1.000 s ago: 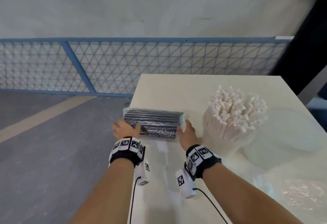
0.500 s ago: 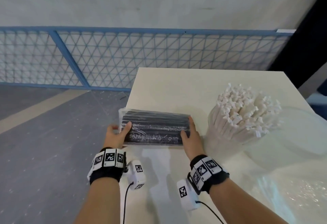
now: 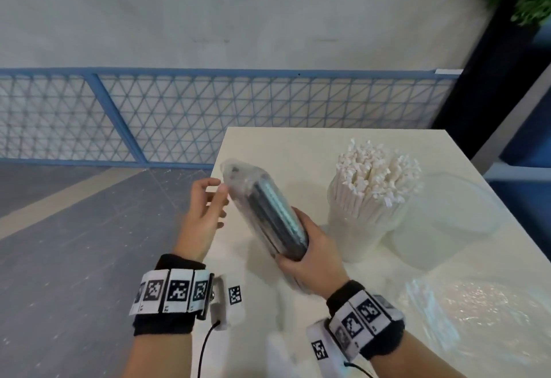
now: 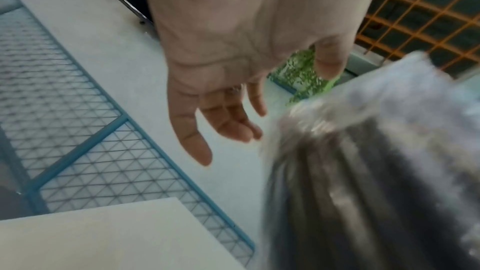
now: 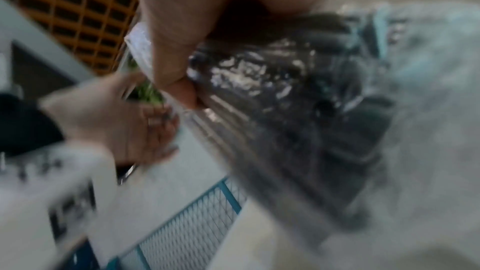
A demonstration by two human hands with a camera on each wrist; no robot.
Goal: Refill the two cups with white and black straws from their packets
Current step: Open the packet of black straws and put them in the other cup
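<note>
The right hand (image 3: 310, 255) grips the black straw packet (image 3: 268, 213); it tilts above the surface (image 3: 298, 151). The left hand (image 3: 205, 207) is wide, fingers loose, beside the packet's top.

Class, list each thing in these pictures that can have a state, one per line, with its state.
black straw packet: sealed, lifted and tilted, gripped at its lower end
right hand: grips the packet
left hand: open, fingers beside the packet's upper end
white straw cup: upright, full of white straws
clear empty cup: empty; cannot tell whether upright
empty wrapper: lying crumpled on the table

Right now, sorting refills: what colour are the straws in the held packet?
Black straws; head view.
</note>
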